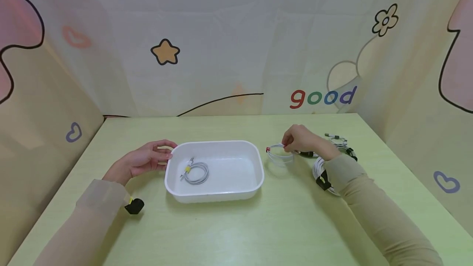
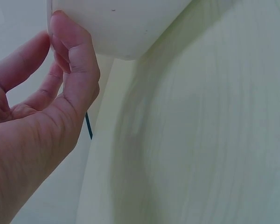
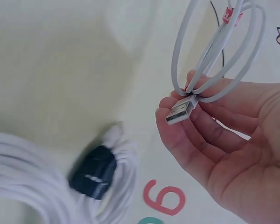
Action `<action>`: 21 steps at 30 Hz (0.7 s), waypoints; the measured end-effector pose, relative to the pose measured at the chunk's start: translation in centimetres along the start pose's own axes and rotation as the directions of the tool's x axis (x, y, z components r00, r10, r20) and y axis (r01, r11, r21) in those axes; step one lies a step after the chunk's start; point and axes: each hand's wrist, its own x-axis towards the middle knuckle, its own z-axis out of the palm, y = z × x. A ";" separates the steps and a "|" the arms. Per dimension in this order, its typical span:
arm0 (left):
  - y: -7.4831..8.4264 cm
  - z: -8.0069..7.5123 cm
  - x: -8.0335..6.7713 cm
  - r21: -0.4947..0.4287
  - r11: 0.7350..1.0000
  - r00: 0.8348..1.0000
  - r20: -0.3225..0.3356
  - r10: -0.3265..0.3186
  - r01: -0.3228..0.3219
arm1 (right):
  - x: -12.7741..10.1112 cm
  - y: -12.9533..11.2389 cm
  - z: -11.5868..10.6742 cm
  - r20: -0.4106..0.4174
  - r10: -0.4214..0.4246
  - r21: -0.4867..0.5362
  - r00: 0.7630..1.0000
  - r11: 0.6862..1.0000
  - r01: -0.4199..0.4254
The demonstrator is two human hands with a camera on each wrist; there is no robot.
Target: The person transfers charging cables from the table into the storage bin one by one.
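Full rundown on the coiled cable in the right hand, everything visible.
The coiled cable is thin, white and plastic-looking, wound into a few loose loops. A red tie binds the strands on the far side of the coil. A silver USB-A plug sticks out at the near side. The right hand pinches the loops by the plug. It sits right of the white tray, by other white cable bundles.

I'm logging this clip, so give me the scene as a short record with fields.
left hand: touches the tray's left rim
right hand: pinches a coiled white cable with a red tie
tray: white, holds one coiled cable with a yellow tie
bundle: more white cables by the right wrist
table: light green
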 end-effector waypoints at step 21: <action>-0.1 -0.1 0.0 -0.020 1.000 1.000 0.004 0.005 -0.005 | 2.6 -7.5 -1.1 0.044 -0.029 0.096 0.999 0.995 0.025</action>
